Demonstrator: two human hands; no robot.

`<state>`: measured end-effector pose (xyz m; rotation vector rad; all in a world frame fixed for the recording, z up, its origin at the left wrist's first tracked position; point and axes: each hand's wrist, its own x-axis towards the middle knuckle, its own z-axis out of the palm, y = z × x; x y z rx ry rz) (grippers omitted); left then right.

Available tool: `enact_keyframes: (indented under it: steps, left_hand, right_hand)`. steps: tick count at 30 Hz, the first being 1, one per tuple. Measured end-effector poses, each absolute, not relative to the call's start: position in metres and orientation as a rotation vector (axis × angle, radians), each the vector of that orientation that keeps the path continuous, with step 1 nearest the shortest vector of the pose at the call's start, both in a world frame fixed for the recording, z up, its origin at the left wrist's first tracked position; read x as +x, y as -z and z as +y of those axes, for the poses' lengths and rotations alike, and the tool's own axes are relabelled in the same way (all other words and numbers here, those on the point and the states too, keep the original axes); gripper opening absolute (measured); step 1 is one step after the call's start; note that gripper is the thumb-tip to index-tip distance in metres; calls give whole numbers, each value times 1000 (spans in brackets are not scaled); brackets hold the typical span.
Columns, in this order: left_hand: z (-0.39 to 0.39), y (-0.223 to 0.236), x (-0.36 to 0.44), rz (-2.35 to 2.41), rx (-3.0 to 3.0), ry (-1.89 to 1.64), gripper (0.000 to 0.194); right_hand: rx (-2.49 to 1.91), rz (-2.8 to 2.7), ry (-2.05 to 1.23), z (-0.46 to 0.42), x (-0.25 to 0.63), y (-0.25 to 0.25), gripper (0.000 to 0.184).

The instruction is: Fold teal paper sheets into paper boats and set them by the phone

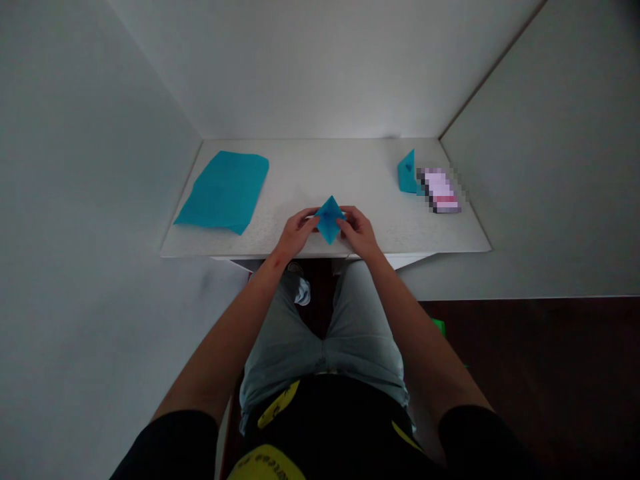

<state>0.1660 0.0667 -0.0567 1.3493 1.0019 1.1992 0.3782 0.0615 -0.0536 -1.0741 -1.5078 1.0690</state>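
A small folded piece of blue paper (330, 219), diamond-shaped from above, is held between both hands near the front edge of the white table (300, 173). My left hand (298, 232) pinches its left corner, thumb on the near face and fingers behind. On the opposite corner my right hand (358, 231) grips in the same way, with its thumb against the paper. The far and near points of the diamond stick out free between the hands. Fingertips behind the paper are partly hidden.
Several loose-looking blue sheets or one large blue sheet (225, 190) lie at the table's left. On the right are another folded blue paper (407, 173) and a pixelated phone-like object (441, 191). White walls (320, 73) enclose the table at the back and sides.
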Motion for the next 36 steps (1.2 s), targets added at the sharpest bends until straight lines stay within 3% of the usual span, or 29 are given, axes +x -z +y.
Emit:
enact_keyframes:
  steps: [11,16,20,25,36]
  left_hand:
    - [61,41,163,953,1316,-1183,37]
    - [63,47,164,1039,1382,-1221,42]
    - [67,58,169,1046,1314,-1246,74]
    - [66,57,170,1096,1375,-1143,51]
    - [70,52,178,1202,1193,-1323,62]
  right_hand:
    - [-1078,-1477,-1080,65,386,52,41]
    - [-1151,-1460,-1040,66,385,58,45]
    - [-1142,-1484,-987,66,383,57,51]
    - [-1216,-1586,-963,64,379,47,41]
    - [-1233,-1348,-897,74,380,55,50]
